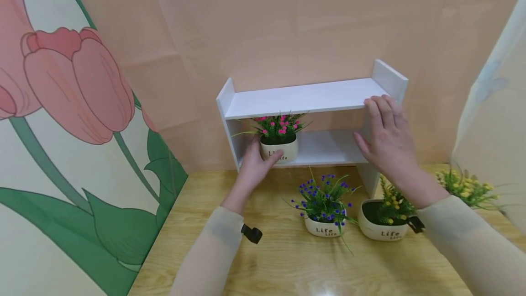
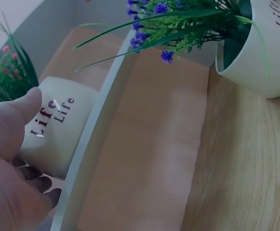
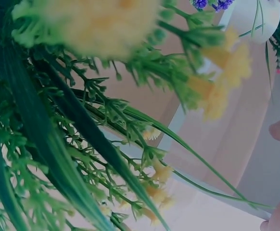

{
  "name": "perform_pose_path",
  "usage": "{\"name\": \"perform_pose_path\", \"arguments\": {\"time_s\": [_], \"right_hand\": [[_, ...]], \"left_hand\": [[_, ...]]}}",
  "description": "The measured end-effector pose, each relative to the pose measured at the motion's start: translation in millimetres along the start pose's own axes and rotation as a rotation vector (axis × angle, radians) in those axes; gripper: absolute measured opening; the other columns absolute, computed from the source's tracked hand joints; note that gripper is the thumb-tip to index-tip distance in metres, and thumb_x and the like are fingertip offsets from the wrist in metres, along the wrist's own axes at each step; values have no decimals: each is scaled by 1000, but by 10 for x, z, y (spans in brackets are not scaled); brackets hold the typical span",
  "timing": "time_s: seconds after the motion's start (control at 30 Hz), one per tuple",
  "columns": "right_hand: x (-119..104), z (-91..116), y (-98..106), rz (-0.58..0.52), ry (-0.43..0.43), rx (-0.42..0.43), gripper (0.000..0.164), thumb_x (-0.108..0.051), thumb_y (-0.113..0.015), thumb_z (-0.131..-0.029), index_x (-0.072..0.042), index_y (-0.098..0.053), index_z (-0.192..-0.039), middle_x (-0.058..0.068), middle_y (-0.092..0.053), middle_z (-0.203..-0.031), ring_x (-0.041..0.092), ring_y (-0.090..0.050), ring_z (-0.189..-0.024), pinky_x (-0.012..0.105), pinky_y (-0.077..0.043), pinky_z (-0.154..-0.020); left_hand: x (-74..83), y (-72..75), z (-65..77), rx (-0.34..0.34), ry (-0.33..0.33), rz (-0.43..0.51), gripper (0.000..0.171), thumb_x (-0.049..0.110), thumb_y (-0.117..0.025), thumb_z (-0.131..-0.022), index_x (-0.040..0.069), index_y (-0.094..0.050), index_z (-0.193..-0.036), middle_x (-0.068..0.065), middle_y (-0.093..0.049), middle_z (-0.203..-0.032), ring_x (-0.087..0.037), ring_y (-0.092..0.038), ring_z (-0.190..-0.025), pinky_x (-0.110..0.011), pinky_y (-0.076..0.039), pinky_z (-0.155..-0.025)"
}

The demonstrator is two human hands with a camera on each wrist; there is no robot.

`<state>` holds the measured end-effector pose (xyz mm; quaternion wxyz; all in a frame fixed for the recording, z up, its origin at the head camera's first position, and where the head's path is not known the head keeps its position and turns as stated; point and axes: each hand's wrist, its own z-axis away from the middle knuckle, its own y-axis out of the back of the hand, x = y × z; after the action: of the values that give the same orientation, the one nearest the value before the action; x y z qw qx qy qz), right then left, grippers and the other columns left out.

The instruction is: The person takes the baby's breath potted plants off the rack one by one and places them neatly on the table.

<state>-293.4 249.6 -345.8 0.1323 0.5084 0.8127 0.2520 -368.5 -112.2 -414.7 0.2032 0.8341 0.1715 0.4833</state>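
Note:
A white two-tier shelf (image 1: 304, 97) stands against the back wall. On its lower board, at the left end, sits a white pot (image 1: 287, 147) of pink flowers marked "Life". My left hand (image 1: 255, 161) grips this pot, thumb across its front; the left wrist view shows the pot (image 2: 63, 127) touching the shelf board's edge. My right hand (image 1: 390, 143) rests on the upper board's right front end, fingers extended and thumb spread below the board. In the right wrist view, yellow flowers (image 3: 217, 91) cover most of the scene, with part of that hand at the right edge.
On the wooden table (image 1: 279, 264), in front of the shelf, stands a pot of blue-purple flowers (image 1: 324, 227). A pot of yellow flowers (image 1: 384, 229) is beside it, under my right forearm. More yellow flowers (image 1: 464, 188) stand farther right. A tulip-printed panel (image 1: 78, 81) borders the left.

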Motion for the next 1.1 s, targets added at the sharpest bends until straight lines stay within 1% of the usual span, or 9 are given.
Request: {"name": "perform_pose_path", "arguments": {"time_s": [0.07,0.17,0.23,0.33,0.4,0.53,0.73,0.97,1.1], "right_hand": [[1,1,-3,1,0,2,89,-21,-78,-91,5,-34,-164,33,-36,-160,52,-27,-155,57,-17,-134],[2,-2,-8,0,0,5,89,-21,-78,-91,5,-34,-164,33,-36,-160,52,-27,-156,57,-17,-134],[3,-5,-10,-2,-1,6,90,-21,-79,-91,5,-34,-164,33,-36,-160,52,-26,-156,57,-17,-134],[3,-5,-12,-2,-4,5,90,-21,-78,-91,5,-34,-164,32,-36,-160,51,-26,-156,57,-17,-134],[3,-4,-11,-2,-5,4,89,-21,-78,-91,5,-34,-164,32,-36,-160,51,-26,-156,57,-17,-134],[0,-2,-9,0,-7,1,88,-22,-78,-92,5,-34,-164,32,-37,-160,52,-26,-156,57,-17,-134],[-4,-7,-6,0,-9,-3,89,-21,-79,-91,5,-34,-163,32,-36,-160,51,-26,-156,57,-17,-134],[-12,-6,-3,-2,-4,5,89,-20,-80,-91,6,-34,-163,32,-37,-160,52,-27,-156,57,-17,-134],[-16,-6,4,1,-3,2,90,-20,-80,-91,6,-34,-163,33,-37,-160,52,-26,-156,56,-16,-135]], "left_hand": [[-35,-16,-25,-5,8,4,99,58,-84,-95,8,-39,-168,-16,-52,-163,-36,-52,-149,-55,-42,-125],[36,8,-10,-13,16,5,102,60,-84,-95,6,-37,-169,-17,-50,-165,-38,-50,-150,-56,-40,-126],[120,35,8,-21,21,22,102,56,-84,-96,4,-36,-169,-19,-49,-166,-39,-48,-151,-57,-39,-127],[214,60,28,-30,36,36,99,49,-86,-97,2,-36,-168,-20,-49,-165,-39,-49,-151,-54,-39,-127],[242,58,26,-31,46,49,96,44,-87,-97,2,-36,-168,-20,-51,-163,-38,-50,-150,-51,-39,-127],[243,43,20,-27,64,63,95,42,-88,-97,3,-37,-167,-19,-53,-160,-35,-53,-147,-48,-41,-126],[227,34,4,-31,90,73,98,43,-88,-97,4,-35,-169,-19,-51,-163,-36,-51,-149,-48,-40,-127],[249,24,-6,-25,104,82,95,40,-88,-97,5,-36,-168,-19,-54,-159,-36,-53,-147,-49,-41,-126],[264,23,2,-18,111,82,94,40,-88,-97,6,-37,-168,-18,-53,-160,-36,-52,-148,-48,-40,-126]]}}
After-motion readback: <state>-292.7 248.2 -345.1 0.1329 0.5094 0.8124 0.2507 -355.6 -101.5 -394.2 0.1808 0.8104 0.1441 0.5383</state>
